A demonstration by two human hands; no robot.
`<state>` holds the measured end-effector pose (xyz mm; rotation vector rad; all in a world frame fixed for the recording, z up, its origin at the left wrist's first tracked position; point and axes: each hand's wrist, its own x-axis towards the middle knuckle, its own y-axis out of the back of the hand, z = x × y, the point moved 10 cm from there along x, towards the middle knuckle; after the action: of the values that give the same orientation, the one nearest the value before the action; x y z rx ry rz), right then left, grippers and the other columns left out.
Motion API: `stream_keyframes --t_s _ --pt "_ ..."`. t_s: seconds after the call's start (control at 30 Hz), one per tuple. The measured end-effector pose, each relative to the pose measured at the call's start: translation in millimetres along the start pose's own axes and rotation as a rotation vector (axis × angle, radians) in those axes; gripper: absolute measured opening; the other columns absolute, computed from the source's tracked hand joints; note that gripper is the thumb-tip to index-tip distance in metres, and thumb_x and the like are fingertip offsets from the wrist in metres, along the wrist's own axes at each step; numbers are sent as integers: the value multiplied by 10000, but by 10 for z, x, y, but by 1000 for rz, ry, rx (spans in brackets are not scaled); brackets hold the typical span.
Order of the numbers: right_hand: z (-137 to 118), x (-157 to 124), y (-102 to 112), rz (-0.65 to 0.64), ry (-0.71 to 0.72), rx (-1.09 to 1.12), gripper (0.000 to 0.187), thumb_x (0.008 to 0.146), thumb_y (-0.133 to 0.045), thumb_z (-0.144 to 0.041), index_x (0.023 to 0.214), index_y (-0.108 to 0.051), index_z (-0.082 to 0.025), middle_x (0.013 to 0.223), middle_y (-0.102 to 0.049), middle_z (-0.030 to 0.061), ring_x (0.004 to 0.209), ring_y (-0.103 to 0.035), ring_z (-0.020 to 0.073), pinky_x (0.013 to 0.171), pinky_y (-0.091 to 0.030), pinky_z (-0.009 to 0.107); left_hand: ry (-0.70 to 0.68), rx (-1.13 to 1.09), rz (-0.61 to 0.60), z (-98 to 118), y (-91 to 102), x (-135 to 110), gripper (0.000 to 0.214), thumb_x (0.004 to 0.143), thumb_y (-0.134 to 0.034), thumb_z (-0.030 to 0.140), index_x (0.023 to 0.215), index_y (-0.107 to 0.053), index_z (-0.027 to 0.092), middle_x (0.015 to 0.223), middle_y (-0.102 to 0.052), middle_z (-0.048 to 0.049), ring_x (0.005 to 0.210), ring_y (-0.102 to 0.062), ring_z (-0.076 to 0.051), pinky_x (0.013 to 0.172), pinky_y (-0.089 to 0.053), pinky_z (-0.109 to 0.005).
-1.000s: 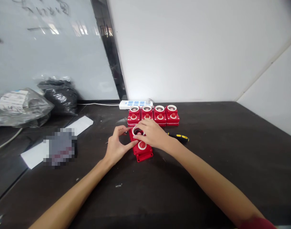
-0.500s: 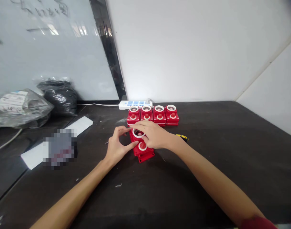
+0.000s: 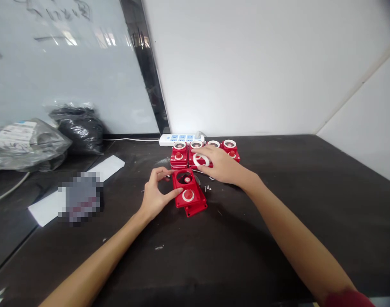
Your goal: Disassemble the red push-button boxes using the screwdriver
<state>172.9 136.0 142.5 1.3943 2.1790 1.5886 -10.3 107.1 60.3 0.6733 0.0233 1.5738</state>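
A red button box lies on the dark table in front of me, its upper round opening bare and a red push button with a white collar lower down. My left hand grips the box's left side with thumb and fingers. My right hand holds a white ring pinched in its fingers, lifted behind the box. A row of several like red boxes stands at the back, partly hidden by my right hand.
A white power strip lies by the wall behind the row. Small screws lie right of the box. White paper, a blurred dark item and plastic bags are at the left.
My right hand has lifted the white ring off the box's upper opening and carried it back and right. The left hand stays on the box. The screwdriver is now hidden.
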Motion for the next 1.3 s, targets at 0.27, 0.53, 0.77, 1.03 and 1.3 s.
stream_keyframes --t_s 0.27,0.53,0.77,1.03,1.3 --pt "339 -334 -294 -127 -157 -54 519 802 -678 -260 1308 -594 -176 1242 -638 145 1140 -587 296 930 -470 456 -6 -154 -49 -40 -11 53 603 691 -802 363 1137 -418 234 1227 -627 -122 1169 -602 -290 958 -494 -452" --pt "342 -427 -570 -332 -162 -191 589 715 -758 -213 1286 -621 -164 1177 -692 162 1095 -628 347 879 -510 466 -57 -125 -42 -9 96 66 597 698 -802 352 1171 -457 234 1238 -613 -112 1169 -598 -280 974 -488 -455" --pt "321 -393 -633 -318 -148 -229 499 778 -703 -198 1265 -620 -128 1234 -652 188 1136 -607 335 908 -488 450 -76 -125 -32 -4 100 60 614 705 -802 341 1199 -455 229 1269 -603 -124 1155 -607 -269 979 -494 -451" --pt "151 -287 -299 6 -215 172 206 896 -580 -291 990 -705 -156 894 -730 62 760 -639 165 711 -477 302 -178 10 -74 236 -13 -19 589 719 -794 303 1213 -482 229 1295 -596 -120 1077 -629 -246 985 -494 -468" --pt "33 -352 -439 -115 -213 51 269 879 -606 -400 1022 -685 -187 896 -711 64 821 -654 207 708 -478 330 -68 75 11 205 27 37 591 711 -786 388 1198 -481 250 1215 -630 -76 1077 -633 -257 906 -521 -421"
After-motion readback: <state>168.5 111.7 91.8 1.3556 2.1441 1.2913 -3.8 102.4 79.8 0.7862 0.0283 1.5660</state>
